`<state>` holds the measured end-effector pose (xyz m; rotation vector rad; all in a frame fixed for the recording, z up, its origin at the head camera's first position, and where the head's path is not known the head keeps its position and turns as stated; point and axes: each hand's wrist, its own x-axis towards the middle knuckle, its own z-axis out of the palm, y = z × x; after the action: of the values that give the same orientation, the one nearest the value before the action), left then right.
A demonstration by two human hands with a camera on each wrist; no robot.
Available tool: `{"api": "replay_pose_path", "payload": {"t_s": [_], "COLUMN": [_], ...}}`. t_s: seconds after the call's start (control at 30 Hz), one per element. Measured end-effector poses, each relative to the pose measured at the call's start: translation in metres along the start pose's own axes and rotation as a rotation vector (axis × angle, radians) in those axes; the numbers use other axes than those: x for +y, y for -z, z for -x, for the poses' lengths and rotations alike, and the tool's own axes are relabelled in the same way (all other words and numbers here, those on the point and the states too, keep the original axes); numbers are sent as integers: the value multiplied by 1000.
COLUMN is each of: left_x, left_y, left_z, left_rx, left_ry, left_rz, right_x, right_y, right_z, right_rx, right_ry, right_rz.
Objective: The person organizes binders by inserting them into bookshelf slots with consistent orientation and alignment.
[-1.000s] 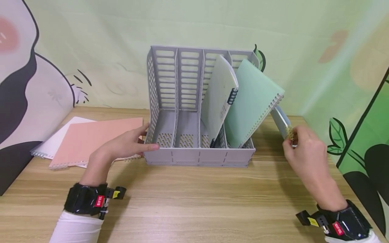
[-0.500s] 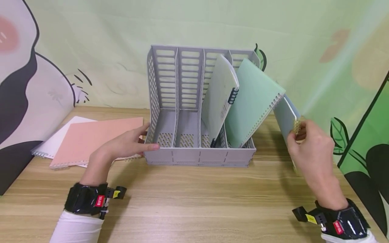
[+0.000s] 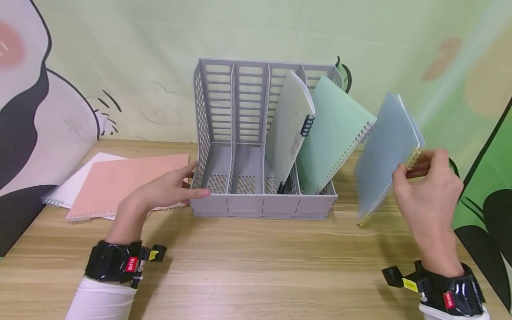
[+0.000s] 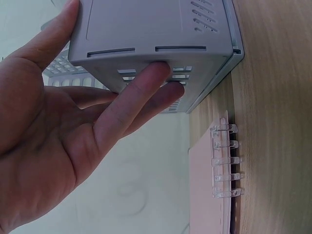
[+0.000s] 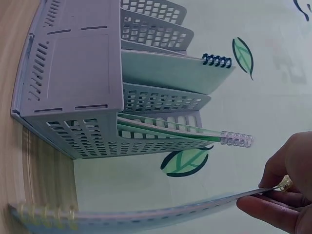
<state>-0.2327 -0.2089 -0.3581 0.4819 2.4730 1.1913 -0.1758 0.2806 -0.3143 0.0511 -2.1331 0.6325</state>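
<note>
Right hand [image 5: 298,168], one: pinched a gold-ringed blue notebook [image 5: 146,219], seen edge-on. Grey rack [image 5: 80,73], one: held a dark-ringed pale notebook [image 5: 165,70] and a clear-ringed green notebook [image 5: 212,137].

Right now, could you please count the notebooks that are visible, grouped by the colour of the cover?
Pink notebook: 1
White notebook, partly under the pink one: 1
Pale notebook with dark rings: 1
Mint-green notebook: 1
Blue notebook: 1
Total: 5 visible
</note>
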Motion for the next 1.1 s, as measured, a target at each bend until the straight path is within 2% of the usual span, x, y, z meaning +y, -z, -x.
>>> {"api": "replay_pose_path", "payload": {"t_s": [0.27,0.67,1.1], "left_x": [0,0,-2], "left_y": [-1,0,0], "left_z": [1,1,1], "left_rx": [20,20,15], "left_ry": [6,9,13], "left_rz": [-70,-72,-40], "right_x": [2,-1,-1], "right_y": [5,14,19], "right_z": [0,-2,-3], "right_rx": [-4,-123,-131], "right_ry": [-17,-81,-33], "right_rz": [28,77,110]}}
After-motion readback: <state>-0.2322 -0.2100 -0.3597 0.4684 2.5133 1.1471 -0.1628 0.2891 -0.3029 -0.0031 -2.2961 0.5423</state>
